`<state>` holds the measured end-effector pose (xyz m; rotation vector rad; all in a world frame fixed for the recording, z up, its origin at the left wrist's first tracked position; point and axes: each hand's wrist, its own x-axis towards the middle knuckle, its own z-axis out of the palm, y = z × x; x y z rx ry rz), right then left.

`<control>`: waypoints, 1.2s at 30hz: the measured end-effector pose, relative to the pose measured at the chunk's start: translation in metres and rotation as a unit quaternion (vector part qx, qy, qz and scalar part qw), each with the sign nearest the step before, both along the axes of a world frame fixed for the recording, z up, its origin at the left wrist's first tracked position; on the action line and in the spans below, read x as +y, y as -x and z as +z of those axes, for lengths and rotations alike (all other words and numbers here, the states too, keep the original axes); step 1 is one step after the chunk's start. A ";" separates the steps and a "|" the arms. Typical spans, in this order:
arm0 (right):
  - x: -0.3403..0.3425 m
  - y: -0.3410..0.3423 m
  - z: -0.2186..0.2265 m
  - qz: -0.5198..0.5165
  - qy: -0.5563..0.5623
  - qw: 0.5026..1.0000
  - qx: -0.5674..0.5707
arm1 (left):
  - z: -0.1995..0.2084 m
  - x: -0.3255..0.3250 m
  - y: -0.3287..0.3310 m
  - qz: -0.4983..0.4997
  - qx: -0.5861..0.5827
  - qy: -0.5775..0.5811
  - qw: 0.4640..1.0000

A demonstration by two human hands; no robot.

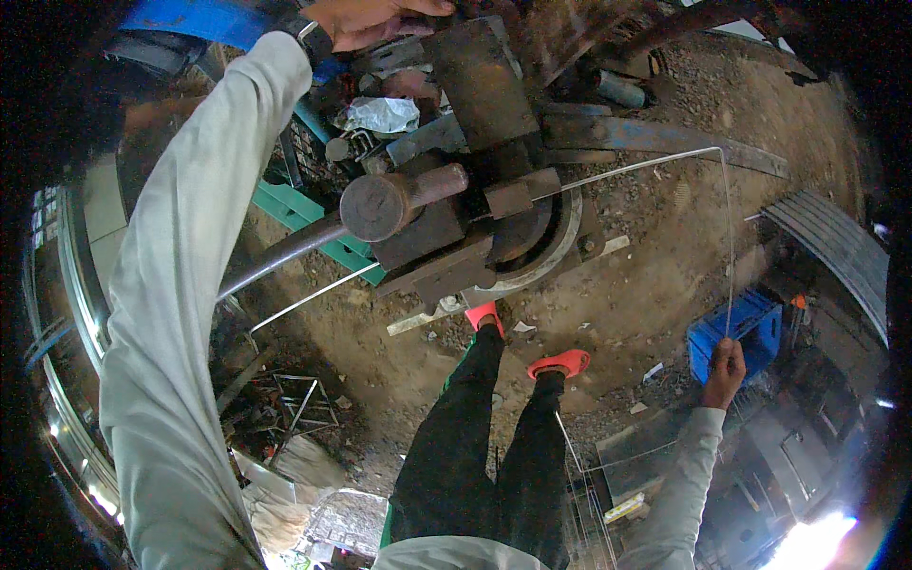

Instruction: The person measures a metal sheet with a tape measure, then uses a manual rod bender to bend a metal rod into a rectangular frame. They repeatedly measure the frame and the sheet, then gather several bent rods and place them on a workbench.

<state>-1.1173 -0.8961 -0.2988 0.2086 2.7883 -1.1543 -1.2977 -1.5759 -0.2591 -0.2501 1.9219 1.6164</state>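
Observation:
My right hand (725, 370) is closed round the end of a thin metal rod (729, 237). From there the rod runs up to a sharp bend, then left into the jaws of a heavy rusty bench vise (484, 85). A thin straight length of similar rod (313, 299) shows on the vise's other side; whether it is the same piece is hidden. My left hand (370, 21) reaches past the vise at the top edge, its fingers stretched out and partly cut off. Below my left forearm sits the vise's screw head (375, 207) with its long handle bar (285, 255).
A blue plastic crate (703, 351) stands under my right hand. Green plastic (290, 207) and crumpled silver wrapping (382, 115) lie left of the vise. Corrugated sheet (831, 247) is at the right, and thin metal frames (304, 404) lie at lower left. My feet wear red slippers (560, 363).

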 end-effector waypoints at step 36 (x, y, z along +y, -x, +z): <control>0.002 0.012 -0.046 -0.034 0.022 0.999 0.019 | -0.033 -0.002 -0.016 0.064 0.070 -0.068 0.993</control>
